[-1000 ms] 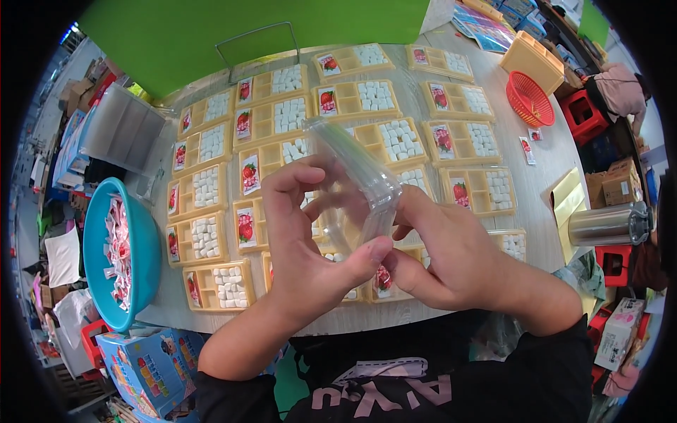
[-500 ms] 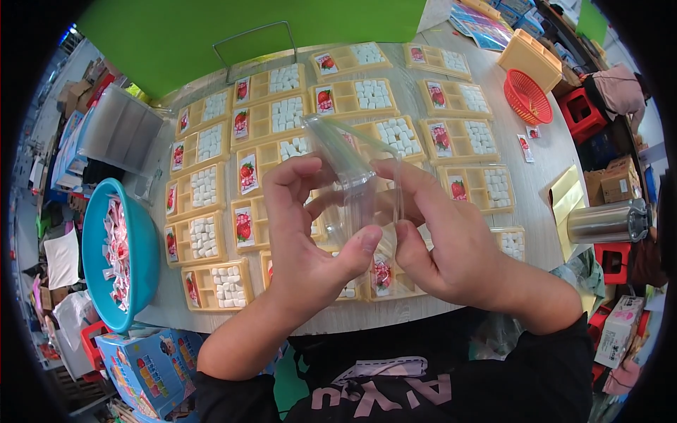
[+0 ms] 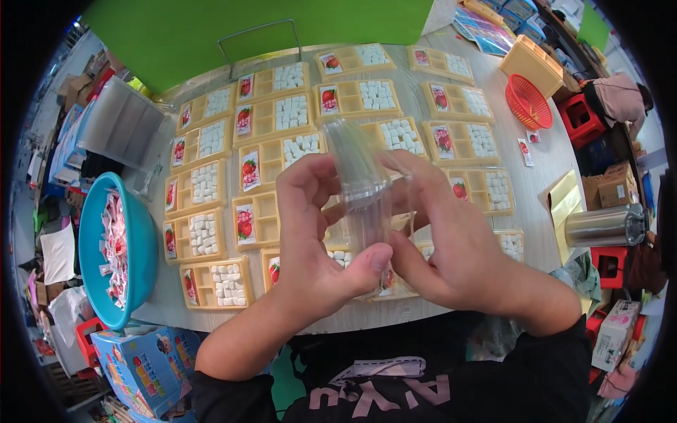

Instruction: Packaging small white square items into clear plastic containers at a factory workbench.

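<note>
Above the table I hold a thin stack of clear plastic lids (image 3: 363, 194) upright, nearly edge-on and partly blurred. My left hand (image 3: 310, 243) grips its left side, thumb across the lower edge. My right hand (image 3: 455, 236) pinches the right side, where a clear sheet stands a little apart from the others. Beneath both hands lie rows of cream compartment trays (image 3: 268, 229). Each visible tray holds white marshmallow-like pieces (image 3: 228, 285) and a packet with a strawberry picture (image 3: 244, 223). My hands hide several trays in the middle.
A teal basin (image 3: 143, 240) of small packets stands at the left, near stacked clear lids (image 3: 123, 127). At the right are a red basket (image 3: 518, 99), stacked cream trays (image 3: 532, 63) and a silver cylinder (image 3: 603, 227). A person (image 3: 620, 95) is beyond.
The clear lids have turned more edge-on and shifted slightly right with my hands. The right-hand sheet, earlier spread wide from the stack, now stands closer to it.
</note>
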A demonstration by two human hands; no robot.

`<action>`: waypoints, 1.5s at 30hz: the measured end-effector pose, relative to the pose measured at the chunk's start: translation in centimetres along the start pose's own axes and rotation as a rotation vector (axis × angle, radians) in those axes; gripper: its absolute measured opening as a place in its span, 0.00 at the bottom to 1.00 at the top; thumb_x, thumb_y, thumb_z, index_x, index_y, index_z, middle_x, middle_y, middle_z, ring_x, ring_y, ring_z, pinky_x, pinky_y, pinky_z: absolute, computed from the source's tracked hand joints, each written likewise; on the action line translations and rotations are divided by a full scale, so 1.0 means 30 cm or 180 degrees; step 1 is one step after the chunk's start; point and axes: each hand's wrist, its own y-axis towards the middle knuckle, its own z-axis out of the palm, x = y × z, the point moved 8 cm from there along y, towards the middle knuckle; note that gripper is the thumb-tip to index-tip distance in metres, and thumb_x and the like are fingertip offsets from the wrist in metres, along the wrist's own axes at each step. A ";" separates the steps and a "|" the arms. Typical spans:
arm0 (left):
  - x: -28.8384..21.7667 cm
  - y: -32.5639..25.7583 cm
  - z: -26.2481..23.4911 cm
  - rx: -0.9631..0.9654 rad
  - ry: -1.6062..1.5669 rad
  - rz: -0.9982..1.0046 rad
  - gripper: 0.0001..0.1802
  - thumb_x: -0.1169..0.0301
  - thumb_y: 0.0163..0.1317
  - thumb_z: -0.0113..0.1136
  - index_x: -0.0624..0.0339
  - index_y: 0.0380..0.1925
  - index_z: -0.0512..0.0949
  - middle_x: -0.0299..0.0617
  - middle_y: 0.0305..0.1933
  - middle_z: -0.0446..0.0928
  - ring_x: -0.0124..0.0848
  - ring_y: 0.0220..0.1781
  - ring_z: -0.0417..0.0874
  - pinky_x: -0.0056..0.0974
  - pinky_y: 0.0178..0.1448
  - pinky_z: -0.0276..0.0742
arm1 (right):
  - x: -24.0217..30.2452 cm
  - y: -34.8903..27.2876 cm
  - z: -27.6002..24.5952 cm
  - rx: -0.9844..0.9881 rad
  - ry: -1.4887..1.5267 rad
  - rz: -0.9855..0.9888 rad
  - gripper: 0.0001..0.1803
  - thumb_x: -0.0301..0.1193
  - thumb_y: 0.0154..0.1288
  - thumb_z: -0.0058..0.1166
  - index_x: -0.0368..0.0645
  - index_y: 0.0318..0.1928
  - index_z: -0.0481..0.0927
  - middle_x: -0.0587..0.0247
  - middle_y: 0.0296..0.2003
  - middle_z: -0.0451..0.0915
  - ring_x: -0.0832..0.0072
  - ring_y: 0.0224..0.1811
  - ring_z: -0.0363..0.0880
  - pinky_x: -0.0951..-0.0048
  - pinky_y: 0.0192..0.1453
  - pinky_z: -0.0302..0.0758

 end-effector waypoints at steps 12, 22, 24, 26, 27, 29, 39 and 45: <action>-0.023 0.022 -0.024 -0.0088 -0.0846 -0.0610 0.48 0.36 0.59 0.46 0.64 0.67 0.55 0.54 0.62 0.66 0.44 0.61 0.74 0.50 0.61 0.73 | -0.049 0.054 0.010 0.0188 0.1518 0.0576 0.48 0.45 0.62 0.60 0.38 0.72 0.49 0.50 0.64 0.60 0.61 0.61 0.70 0.60 0.60 0.72; -0.038 0.049 -0.122 -0.0775 -0.1809 -0.0039 0.45 0.37 0.62 0.35 0.61 0.67 0.62 0.56 0.60 0.72 0.47 0.60 0.76 0.48 0.60 0.75 | -0.065 0.115 0.033 0.0427 0.2017 0.0547 0.51 0.55 0.62 0.57 0.36 0.72 0.48 0.51 0.61 0.61 0.68 0.52 0.72 0.63 0.56 0.71; -0.044 0.036 -0.178 -0.0988 -0.1717 0.0104 0.45 0.36 0.61 0.36 0.62 0.66 0.62 0.56 0.59 0.72 0.46 0.58 0.77 0.47 0.56 0.78 | -0.075 0.164 -0.017 0.0205 0.0129 0.0095 0.51 0.59 0.60 0.56 0.39 0.71 0.53 0.51 0.54 0.67 0.65 0.52 0.73 0.62 0.59 0.68; -0.074 0.039 -0.160 -0.1093 -0.1750 0.0246 0.45 0.36 0.59 0.38 0.61 0.66 0.61 0.56 0.57 0.71 0.45 0.56 0.77 0.48 0.51 0.80 | -0.060 0.177 -0.131 -0.0184 -0.1494 -0.0344 0.47 0.62 0.59 0.56 0.45 0.69 0.61 0.50 0.50 0.73 0.58 0.54 0.73 0.61 0.63 0.64; -0.068 0.045 -0.153 -0.1060 -0.1788 0.0251 0.45 0.36 0.59 0.38 0.61 0.66 0.61 0.56 0.57 0.71 0.45 0.56 0.77 0.48 0.51 0.80 | -0.100 0.196 -0.161 -0.0197 -0.1539 -0.0328 0.47 0.62 0.59 0.56 0.45 0.69 0.61 0.50 0.50 0.73 0.58 0.54 0.73 0.61 0.63 0.64; -0.070 0.040 -0.169 -0.1031 -0.1370 0.0219 0.46 0.36 0.58 0.39 0.61 0.66 0.61 0.56 0.58 0.71 0.46 0.56 0.77 0.48 0.51 0.80 | -0.151 0.238 -0.153 -0.0007 -0.2935 -0.0691 0.41 0.55 0.61 0.58 0.46 0.68 0.64 0.50 0.52 0.73 0.57 0.58 0.71 0.59 0.65 0.64; -0.022 0.015 -0.129 -0.0949 -0.1972 0.0067 0.48 0.33 0.59 0.39 0.60 0.67 0.61 0.59 0.57 0.73 0.47 0.53 0.80 0.45 0.50 0.81 | -0.351 0.279 -0.068 0.0958 -0.2598 -0.0323 0.42 0.52 0.53 0.67 0.51 0.67 0.69 0.54 0.58 0.71 0.56 0.63 0.66 0.56 0.69 0.62; -0.013 0.013 -0.123 -0.0593 -0.1655 0.0028 0.51 0.33 0.55 0.43 0.58 0.70 0.55 0.56 0.61 0.68 0.46 0.58 0.76 0.50 0.55 0.79 | -0.357 0.273 -0.059 0.1112 -0.2025 -0.0338 0.35 0.48 0.56 0.65 0.51 0.62 0.73 0.56 0.60 0.69 0.58 0.66 0.64 0.56 0.70 0.62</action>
